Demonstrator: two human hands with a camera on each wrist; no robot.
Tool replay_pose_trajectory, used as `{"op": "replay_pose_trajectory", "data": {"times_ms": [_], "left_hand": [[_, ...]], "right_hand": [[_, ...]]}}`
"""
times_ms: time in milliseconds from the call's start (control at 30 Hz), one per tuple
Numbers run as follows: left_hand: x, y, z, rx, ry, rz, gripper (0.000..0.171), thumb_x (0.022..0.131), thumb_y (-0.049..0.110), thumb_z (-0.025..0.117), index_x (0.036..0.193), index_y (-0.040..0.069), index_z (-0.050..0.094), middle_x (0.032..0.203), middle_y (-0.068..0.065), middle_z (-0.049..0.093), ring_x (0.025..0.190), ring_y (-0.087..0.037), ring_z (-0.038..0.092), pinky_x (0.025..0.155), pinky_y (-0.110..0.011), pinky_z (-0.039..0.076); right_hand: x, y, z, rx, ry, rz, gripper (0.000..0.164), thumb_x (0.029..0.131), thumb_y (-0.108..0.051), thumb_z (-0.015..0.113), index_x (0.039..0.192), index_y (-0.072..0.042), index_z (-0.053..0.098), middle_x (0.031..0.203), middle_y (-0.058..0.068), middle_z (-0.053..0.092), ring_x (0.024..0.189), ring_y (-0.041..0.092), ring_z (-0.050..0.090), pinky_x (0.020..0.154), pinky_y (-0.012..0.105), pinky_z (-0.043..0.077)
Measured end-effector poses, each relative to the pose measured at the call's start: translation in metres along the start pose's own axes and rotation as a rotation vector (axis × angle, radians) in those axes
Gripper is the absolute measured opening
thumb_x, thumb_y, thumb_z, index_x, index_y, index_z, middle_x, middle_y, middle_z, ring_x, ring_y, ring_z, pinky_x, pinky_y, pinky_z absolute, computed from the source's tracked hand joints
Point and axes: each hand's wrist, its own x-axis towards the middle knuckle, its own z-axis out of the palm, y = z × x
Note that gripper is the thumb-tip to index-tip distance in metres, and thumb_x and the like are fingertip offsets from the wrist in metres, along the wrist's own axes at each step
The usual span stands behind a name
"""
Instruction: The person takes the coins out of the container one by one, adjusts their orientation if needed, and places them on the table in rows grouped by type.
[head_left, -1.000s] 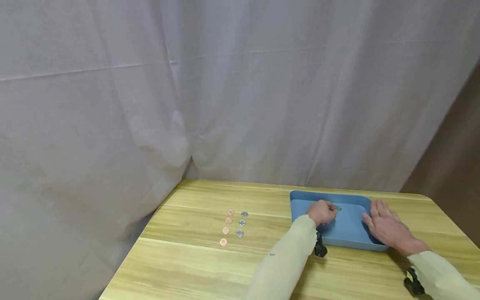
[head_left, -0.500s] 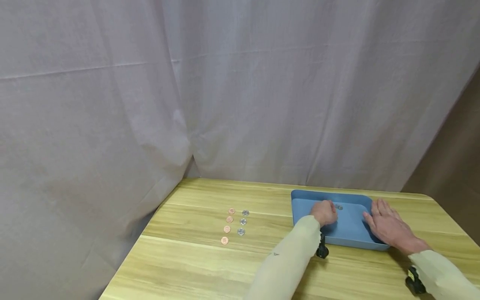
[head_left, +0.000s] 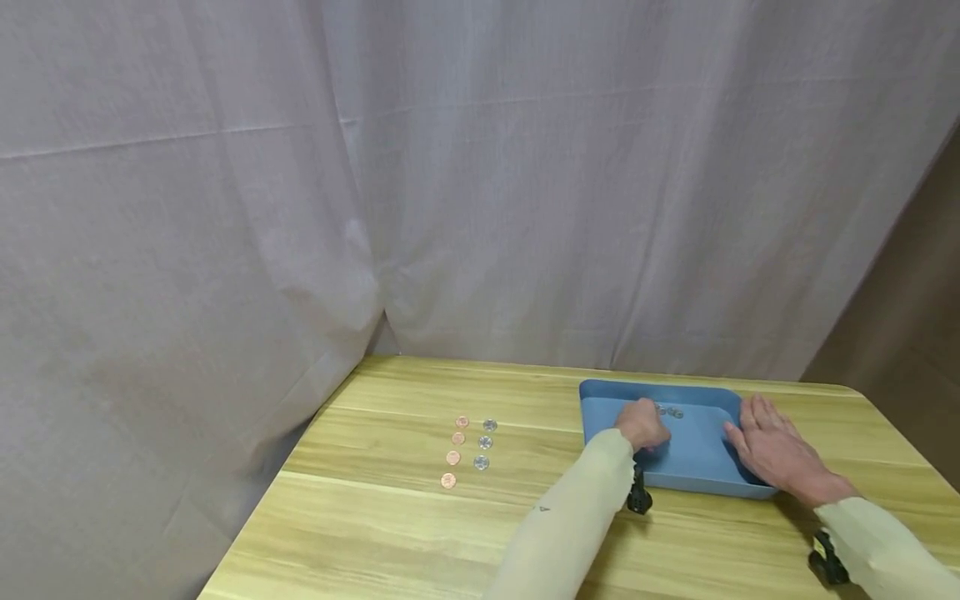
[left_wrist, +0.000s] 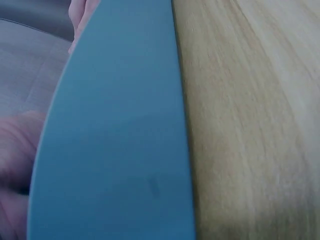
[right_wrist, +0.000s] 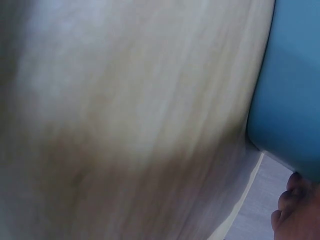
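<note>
My left hand (head_left: 642, 423) reaches down into the blue tray (head_left: 701, 450) with its fingers bent. Its fingertips are hidden, so whether it pinches a coin cannot be told. A few silver-looking coins (head_left: 676, 412) lie on the tray floor just beyond it. Against the tray's right rim rests my right hand (head_left: 776, 446), its fingers straight. The left wrist view is mostly filled by the tray's outer wall (left_wrist: 115, 125), behind which part of the left hand (left_wrist: 17, 155) shows. In the right wrist view, fingers of the right hand (right_wrist: 297, 210) touch the tray's edge.
On the wooden table (head_left: 375, 533), left of the tray, lie two columns of coins: several copper coins (head_left: 453, 458) and, beside them, three silver coins (head_left: 485, 442). A grey curtain (head_left: 510, 208) hangs behind the table and along its left side.
My left hand shifts slightly within the tray, right and then back left, and more of the tray's coins show beyond it now. The right hand and the table coins stay put.
</note>
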Motion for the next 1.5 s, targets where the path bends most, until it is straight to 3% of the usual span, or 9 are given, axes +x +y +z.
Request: {"op": "replay_pose_trajectory", "data": {"times_ms": [167, 367, 567, 733, 833, 933, 1100, 1300, 1500], "left_hand": [[-0.004, 0.000, -0.001, 0.048, 0.000, -0.005, 0.039, 0.085, 0.034, 0.076, 0.054, 0.015, 0.061, 0.044, 0.003, 0.059, 0.039, -0.010, 0.056, 0.044, -0.021, 0.039], [-0.007, 0.003, -0.001, 0.111, -0.018, 0.032, 0.038, 0.085, 0.037, 0.076, 0.057, 0.016, 0.062, 0.046, 0.005, 0.058, 0.043, -0.007, 0.057, 0.050, -0.019, 0.040], [-0.006, 0.004, 0.001, 0.238, -0.021, 0.124, 0.055, 0.091, 0.042, 0.068, 0.051, 0.015, 0.041, 0.044, 0.005, 0.032, 0.044, -0.010, 0.041, 0.050, -0.022, 0.039], [-0.006, -0.002, 0.003, 0.232, -0.017, 0.190, 0.059, 0.095, 0.036, 0.063, 0.050, 0.015, 0.030, 0.046, 0.004, 0.019, 0.042, -0.011, 0.022, 0.048, -0.023, 0.032], [-0.006, -0.007, 0.003, 0.188, 0.004, 0.237, 0.054, 0.094, 0.030, 0.063, 0.054, 0.016, 0.030, 0.049, 0.005, 0.018, 0.045, -0.011, 0.016, 0.048, -0.022, 0.026], [-0.008, -0.010, 0.002, 0.130, 0.019, 0.269, 0.038, 0.092, 0.027, 0.065, 0.064, 0.020, 0.040, 0.057, 0.009, 0.030, 0.051, -0.007, 0.027, 0.052, -0.019, 0.029], [-0.013, -0.012, -0.001, -0.013, -0.035, 0.260, 0.009, 0.095, 0.024, 0.062, 0.089, 0.024, 0.055, 0.078, 0.011, 0.051, 0.063, -0.006, 0.043, 0.061, -0.021, 0.038], [-0.017, -0.016, -0.004, -0.308, -0.066, 0.179, 0.007, 0.096, 0.016, 0.059, 0.093, 0.021, 0.058, 0.089, 0.009, 0.061, 0.059, -0.011, 0.043, 0.054, -0.026, 0.037], [-0.016, -0.021, -0.012, -0.370, -0.011, 0.188, 0.006, 0.098, 0.020, 0.059, 0.092, 0.021, 0.059, 0.079, 0.008, 0.063, 0.057, -0.011, 0.048, 0.053, -0.026, 0.039]], "right_hand": [[-0.001, -0.001, 0.000, -0.008, -0.008, -0.013, 0.073, 0.108, -0.038, 0.028, 0.143, 0.024, 0.014, 0.150, 0.046, 0.009, 0.144, 0.056, 0.002, 0.117, 0.064, 0.002], [0.000, 0.000, 0.001, 0.002, -0.010, -0.010, 0.075, 0.107, -0.039, 0.029, 0.144, 0.024, 0.013, 0.151, 0.045, 0.007, 0.144, 0.055, 0.001, 0.117, 0.062, -0.001], [0.001, 0.001, 0.001, 0.005, -0.002, -0.004, 0.076, 0.107, -0.041, 0.027, 0.143, 0.024, 0.011, 0.151, 0.045, 0.005, 0.144, 0.056, 0.001, 0.118, 0.062, -0.002], [0.000, -0.001, 0.002, 0.009, -0.019, 0.012, 0.076, 0.107, -0.040, 0.029, 0.144, 0.023, 0.009, 0.152, 0.044, 0.001, 0.143, 0.056, 0.000, 0.117, 0.064, -0.001], [0.000, -0.002, 0.002, 0.008, -0.026, 0.024, 0.077, 0.107, -0.041, 0.029, 0.144, 0.023, 0.008, 0.152, 0.044, -0.001, 0.143, 0.056, 0.000, 0.116, 0.065, 0.000], [0.000, -0.003, 0.001, 0.009, -0.021, 0.027, 0.077, 0.107, -0.040, 0.030, 0.144, 0.023, 0.009, 0.152, 0.044, 0.000, 0.143, 0.056, 0.000, 0.116, 0.065, 0.001], [0.000, -0.003, 0.001, 0.017, -0.008, 0.018, 0.076, 0.107, -0.039, 0.030, 0.144, 0.024, 0.010, 0.151, 0.044, 0.002, 0.144, 0.056, 0.000, 0.117, 0.064, 0.000], [0.001, -0.002, 0.003, 0.005, 0.012, -0.001, 0.073, 0.107, -0.037, 0.031, 0.143, 0.024, 0.013, 0.150, 0.045, 0.009, 0.144, 0.056, 0.003, 0.118, 0.062, 0.000], [0.000, -0.002, 0.003, 0.012, 0.001, 0.008, 0.075, 0.107, -0.038, 0.029, 0.143, 0.024, 0.011, 0.151, 0.045, 0.006, 0.144, 0.055, 0.001, 0.118, 0.061, -0.002]]}}
